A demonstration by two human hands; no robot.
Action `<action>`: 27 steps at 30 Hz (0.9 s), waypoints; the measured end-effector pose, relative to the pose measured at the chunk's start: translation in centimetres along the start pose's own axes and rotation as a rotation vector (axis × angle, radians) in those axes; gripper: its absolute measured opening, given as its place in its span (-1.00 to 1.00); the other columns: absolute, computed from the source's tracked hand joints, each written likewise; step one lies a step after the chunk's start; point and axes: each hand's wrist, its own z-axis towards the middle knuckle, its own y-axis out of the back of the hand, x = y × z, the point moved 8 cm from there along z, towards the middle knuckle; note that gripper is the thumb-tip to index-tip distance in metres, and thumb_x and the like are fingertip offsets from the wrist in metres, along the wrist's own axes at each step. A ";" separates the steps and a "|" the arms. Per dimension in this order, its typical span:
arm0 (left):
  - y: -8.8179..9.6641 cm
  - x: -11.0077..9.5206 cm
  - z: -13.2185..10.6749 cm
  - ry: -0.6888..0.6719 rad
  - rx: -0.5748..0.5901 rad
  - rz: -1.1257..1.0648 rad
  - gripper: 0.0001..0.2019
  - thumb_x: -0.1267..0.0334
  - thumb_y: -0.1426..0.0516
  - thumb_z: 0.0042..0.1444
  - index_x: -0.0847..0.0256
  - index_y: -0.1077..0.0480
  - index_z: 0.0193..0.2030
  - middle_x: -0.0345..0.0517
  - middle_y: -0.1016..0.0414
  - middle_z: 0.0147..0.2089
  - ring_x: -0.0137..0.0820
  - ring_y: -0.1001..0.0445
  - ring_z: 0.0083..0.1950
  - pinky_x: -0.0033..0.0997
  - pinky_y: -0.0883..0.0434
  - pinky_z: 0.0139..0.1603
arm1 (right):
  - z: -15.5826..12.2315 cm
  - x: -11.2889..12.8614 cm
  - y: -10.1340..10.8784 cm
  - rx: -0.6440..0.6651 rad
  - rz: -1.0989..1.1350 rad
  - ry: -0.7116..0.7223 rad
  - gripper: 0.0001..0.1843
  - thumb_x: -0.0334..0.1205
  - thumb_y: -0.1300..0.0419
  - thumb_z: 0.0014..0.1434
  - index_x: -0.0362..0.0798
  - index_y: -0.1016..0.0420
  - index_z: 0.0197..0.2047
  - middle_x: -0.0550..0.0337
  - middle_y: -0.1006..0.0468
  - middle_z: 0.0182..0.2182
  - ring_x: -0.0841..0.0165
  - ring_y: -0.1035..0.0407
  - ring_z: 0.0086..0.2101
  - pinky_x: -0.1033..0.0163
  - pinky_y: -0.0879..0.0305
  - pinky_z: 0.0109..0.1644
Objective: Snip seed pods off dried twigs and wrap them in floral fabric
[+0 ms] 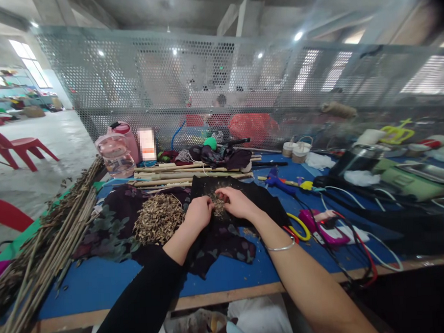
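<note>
Over a small scatter of brown seed pods [219, 206] on a black cloth [260, 196], my two hands work close together. My left hand [199, 211] has its thumb and fingers pinched; whatever lies between them is too small to name. Beside it, my right hand [235, 201] also has bent fingers pressed together, and its fingertips are over the pods. A larger heap of dried brown pods [159, 219] sits left of my left hand on a dark flowered cloth [116, 220]. That cloth also spreads below my hands on the blue tabletop [98, 280].
Bundled dry stalks [59, 232] lie along the left edge. Behind the cloths are bamboo sticks [163, 178] and a clear water jug [115, 155]. On the right lie a yellow ring [300, 227], a magenta power strip [326, 230] and cables. A perforated metal screen [189, 79] stands behind.
</note>
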 end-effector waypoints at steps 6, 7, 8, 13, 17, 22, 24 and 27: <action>-0.1 0.3 0.5 0.014 -0.053 -0.102 -0.78 0.40 -0.05 0.09 0.25 -0.40 -0.12 0.01 -0.52 -0.15 -0.33 -0.45 -0.07 -0.42 -0.32 -0.05 | 0.4 2.5 -1.2 0.099 -0.077 0.109 -0.43 -0.65 -0.01 -0.13 -0.12 -0.40 -0.03 0.03 -0.48 -0.15 0.34 -0.33 -0.14 0.29 -0.16 -0.04; 0.0 0.3 0.4 0.008 -0.048 -0.104 -0.77 0.42 -0.06 0.08 0.26 -0.39 -0.10 0.02 -0.51 -0.13 -0.33 -0.45 -0.06 -0.43 -0.32 -0.04 | 0.3 2.7 -1.1 0.116 -0.072 0.108 -0.43 -0.65 -0.01 -0.12 -0.11 -0.39 -0.02 0.06 -0.50 -0.18 0.34 -0.34 -0.17 0.30 -0.17 -0.07; 0.1 0.4 0.4 0.003 -0.040 -0.102 -0.75 0.42 -0.08 0.06 0.27 -0.38 -0.08 0.03 -0.51 -0.13 -0.33 -0.45 -0.06 -0.43 -0.32 -0.03 | 0.1 2.7 -0.9 0.121 -0.059 0.098 -0.41 -0.65 -0.01 -0.12 -0.09 -0.37 0.00 0.07 -0.50 -0.19 0.35 -0.35 -0.19 0.31 -0.18 -0.09; -0.1 0.1 0.1 -0.040 0.077 0.012 -0.44 0.19 -0.28 -0.17 0.34 -0.35 0.01 0.13 -0.43 -0.08 -0.25 -0.45 -0.09 -0.39 -0.34 -0.05 | -0.8 1.5 0.7 0.065 -0.059 0.005 -0.32 -0.50 -0.16 -0.14 -0.11 -0.25 0.12 0.04 -0.45 -0.12 0.33 -0.34 -0.18 0.32 -0.20 -0.11; -0.6 -1.1 0.5 -0.108 0.120 0.137 -0.56 0.19 -0.25 -0.11 0.33 -0.41 -0.06 0.12 -0.42 -0.11 -0.26 -0.45 -0.11 -0.41 -0.34 -0.07 | -0.6 0.8 -0.1 0.151 -0.193 -0.072 -0.44 -0.29 -0.28 -0.16 -0.16 -0.38 -0.02 -0.05 -0.46 -0.18 0.24 -0.35 -0.21 0.29 -0.20 -0.19; -1.6 -1.8 0.9 -0.177 0.114 0.160 -0.75 0.32 -0.15 0.01 0.31 -0.46 -0.14 0.12 -0.48 -0.16 -0.25 -0.45 -0.10 -0.38 -0.34 -0.07 | 0.0 1.8 -1.0 0.134 -0.179 -0.043 -0.66 -0.33 -0.27 -0.11 -0.11 -0.45 -0.19 0.03 -0.50 -0.29 0.29 -0.38 -0.28 0.34 -0.17 -0.27; -1.7 -1.6 0.9 -0.161 0.094 0.117 -0.77 0.34 -0.14 0.00 0.31 -0.47 -0.17 0.11 -0.50 -0.16 -0.25 -0.46 -0.11 -0.38 -0.34 -0.08 | 0.2 2.0 -1.0 0.093 -0.115 -0.037 -0.56 -0.42 -0.26 -0.14 -0.11 -0.40 -0.11 0.09 -0.51 -0.32 0.34 -0.38 -0.32 0.36 -0.17 -0.29; -1.8 -1.2 0.9 -0.116 0.090 0.028 -0.75 0.34 -0.15 -0.02 0.28 -0.46 -0.15 0.06 -0.53 -0.18 -0.26 -0.47 -0.13 -0.38 -0.34 -0.09 | 0.2 1.3 -1.0 0.052 -0.008 -0.065 -0.52 -0.53 -0.18 -0.14 -0.12 -0.37 -0.08 0.17 -0.51 -0.38 0.42 -0.36 -0.39 0.39 -0.18 -0.31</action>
